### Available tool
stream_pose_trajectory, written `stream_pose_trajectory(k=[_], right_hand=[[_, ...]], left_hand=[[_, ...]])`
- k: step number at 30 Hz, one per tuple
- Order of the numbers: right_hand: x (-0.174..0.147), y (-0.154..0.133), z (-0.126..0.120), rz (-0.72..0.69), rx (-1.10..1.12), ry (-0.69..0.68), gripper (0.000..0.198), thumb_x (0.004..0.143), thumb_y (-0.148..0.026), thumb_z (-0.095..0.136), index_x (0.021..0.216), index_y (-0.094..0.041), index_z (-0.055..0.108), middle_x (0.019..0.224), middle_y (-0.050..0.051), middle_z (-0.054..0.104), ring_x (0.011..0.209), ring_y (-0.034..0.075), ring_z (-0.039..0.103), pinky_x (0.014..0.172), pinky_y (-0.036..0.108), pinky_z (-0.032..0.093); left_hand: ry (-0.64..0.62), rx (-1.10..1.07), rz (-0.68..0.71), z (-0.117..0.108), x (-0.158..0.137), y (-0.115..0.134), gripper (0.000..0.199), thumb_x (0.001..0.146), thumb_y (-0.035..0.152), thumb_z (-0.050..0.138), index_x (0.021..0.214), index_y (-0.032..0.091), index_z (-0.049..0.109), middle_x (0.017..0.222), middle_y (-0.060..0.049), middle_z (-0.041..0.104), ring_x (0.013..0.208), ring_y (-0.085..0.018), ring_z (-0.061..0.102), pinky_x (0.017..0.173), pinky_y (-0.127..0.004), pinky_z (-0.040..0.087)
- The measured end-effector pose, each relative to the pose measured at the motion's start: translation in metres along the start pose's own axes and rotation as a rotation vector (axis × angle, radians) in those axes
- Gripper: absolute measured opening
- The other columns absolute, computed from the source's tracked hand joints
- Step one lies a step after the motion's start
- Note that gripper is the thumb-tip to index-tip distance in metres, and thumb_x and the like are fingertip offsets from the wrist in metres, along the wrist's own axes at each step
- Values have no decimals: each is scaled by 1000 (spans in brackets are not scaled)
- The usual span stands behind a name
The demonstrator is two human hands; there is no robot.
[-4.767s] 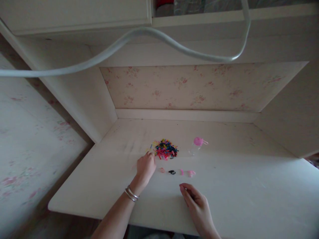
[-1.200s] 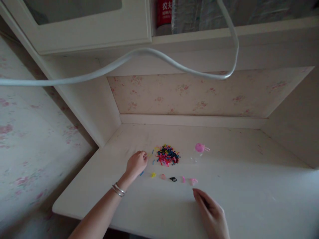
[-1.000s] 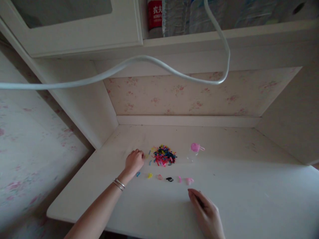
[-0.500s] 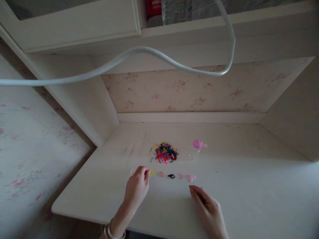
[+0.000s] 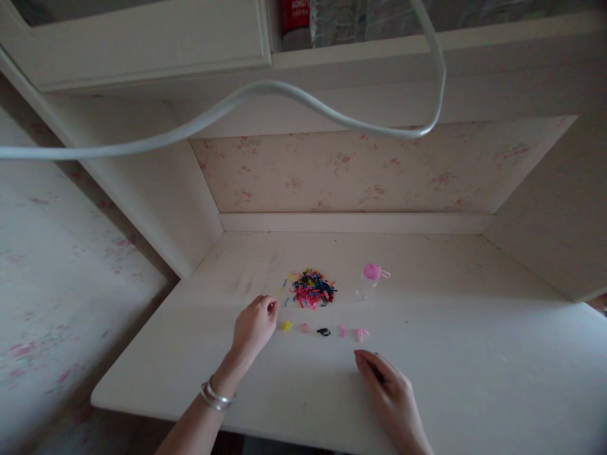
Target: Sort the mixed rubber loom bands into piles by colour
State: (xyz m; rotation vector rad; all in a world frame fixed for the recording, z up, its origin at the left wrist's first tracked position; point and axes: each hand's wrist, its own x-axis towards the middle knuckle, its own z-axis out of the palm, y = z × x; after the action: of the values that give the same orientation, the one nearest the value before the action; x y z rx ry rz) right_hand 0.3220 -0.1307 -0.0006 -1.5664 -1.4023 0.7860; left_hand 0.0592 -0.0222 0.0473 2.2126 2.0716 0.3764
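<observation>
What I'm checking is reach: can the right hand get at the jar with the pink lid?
Probably yes. Between the right hand and the jar, only small pink bands lie on the desk, seemingly low enough to pass over.

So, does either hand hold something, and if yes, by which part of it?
It cannot be told. The left hand and right hand both have curled fingers; no held thing shows, but something small could be hidden.

left hand: fingertip contents too small to tell | right hand, near front edge of worktop: grip's inside lost in shadow | strip pile, toward back edge: single pieces indistinct | red-labelled container: top cut off
</observation>
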Motion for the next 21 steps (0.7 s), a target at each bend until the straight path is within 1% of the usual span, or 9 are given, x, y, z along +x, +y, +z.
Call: stream_pose_trajectory(k=[4, 7, 9, 12, 16, 21], right_hand=[[2, -2, -1, -15, 8, 2, 33, 87, -46, 50, 89, -19, 70, 86, 5, 69, 79, 17, 63, 69, 20, 48], [0, -4, -2, -15, 12, 21, 34, 86, -46, 51, 92, -19, 71, 86, 6, 69, 78, 17, 63, 69, 19, 49], [-1, -5, -3, -12, 14, 25, 35, 87, -46, 51, 94, -18, 71, 84, 6, 69, 77, 17, 63, 67, 19, 48], [-1, -7, -2, -13, 20, 18, 36, 88, -45, 49, 96, -18, 71, 83, 6, 69, 75, 16, 62, 65, 19, 48], [0, -5, -1, -19, 27, 8, 36, 88, -45, 49, 97, -18, 71, 83, 6, 68, 74, 16, 62, 65, 19, 48], [1, -4, -1, -22, 30, 15, 37, 87, -46, 50, 95, -18, 72, 81, 6, 69, 73, 17, 62, 62, 19, 48]], left_hand=[[-26, 30, 16, 4, 35, -2, 21, 89, 33, 46, 91, 23, 64, 94, -2, 66, 82, -15, 63, 69, -22, 42], [-37, 54, 23, 13, 48, 1, 20, 88, 32, 47, 94, 22, 64, 96, -4, 65, 85, -16, 62, 71, -24, 43], [-43, 68, 25, 18, 51, 3, 21, 89, 29, 45, 92, 21, 64, 97, -5, 65, 87, -17, 62, 73, -25, 43], [-56, 83, 26, 21, 52, 3, 25, 91, 25, 40, 90, 19, 64, 97, -7, 64, 88, -18, 62, 74, -26, 43], [-87, 86, 41, 16, 47, 1, 21, 91, 22, 42, 90, 17, 62, 97, -7, 62, 88, -16, 61, 74, -24, 42], [-84, 56, 89, 1, 20, 6, 18, 92, 22, 41, 92, 20, 59, 100, -4, 60, 89, -13, 59, 77, -23, 41]])
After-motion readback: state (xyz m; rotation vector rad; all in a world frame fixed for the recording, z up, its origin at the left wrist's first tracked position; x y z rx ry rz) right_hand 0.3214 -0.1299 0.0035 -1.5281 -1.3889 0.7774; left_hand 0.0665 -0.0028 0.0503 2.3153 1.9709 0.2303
